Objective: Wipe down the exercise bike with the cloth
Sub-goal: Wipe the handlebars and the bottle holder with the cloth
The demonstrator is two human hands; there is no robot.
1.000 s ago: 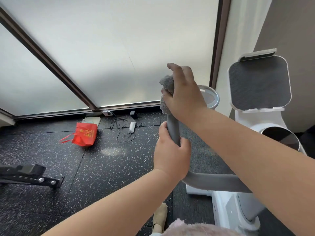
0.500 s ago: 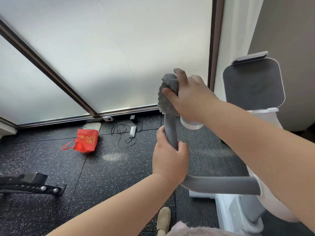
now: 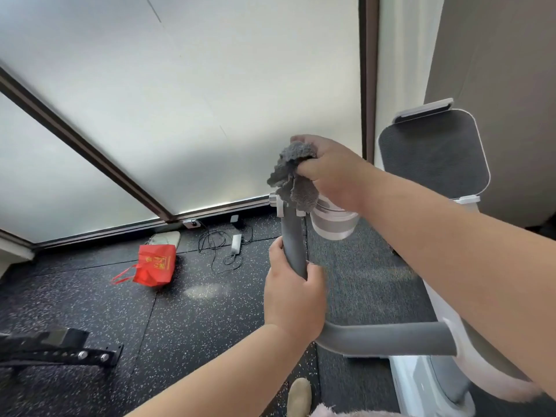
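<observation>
At centre frame: exercise bike (image 3: pixel 421 383), white body at lower right, with a grey padded handlebar (image 3: pixel 293 245) that rises upright from a bend and runs off horizontally toward the right.

Left hand (image 3: pixel 293 299): wrapped around the upright part of the handlebar, fingers closed on the padding, forearm entering from the bottom edge.

Right hand (image 3: pixel 334 173): above the left, closed on a bunched grey cloth (image 3: pixel 293 176) at the top end of the handlebar; the cloth hangs down over the bar's tip and its white end fitting.

Just right of the cloth, partly behind the right hand: a white and grey round part of the bike (image 3: pixel 334 227).

Upper right: a dark panel with a white rim (image 3: pixel 433 152), tilted up.

Left of centre, on the dark speckled floor (image 3: pixel 90 305): a red bag (image 3: pixel 155 264); near it a tangle of black cable with a white adapter (image 3: pixel 236 243).

Lower left: a black metal frame (image 3: pixel 57 347).

Upper left: frosted glass panels (image 3: pixel 180 100) with dark framing.
</observation>
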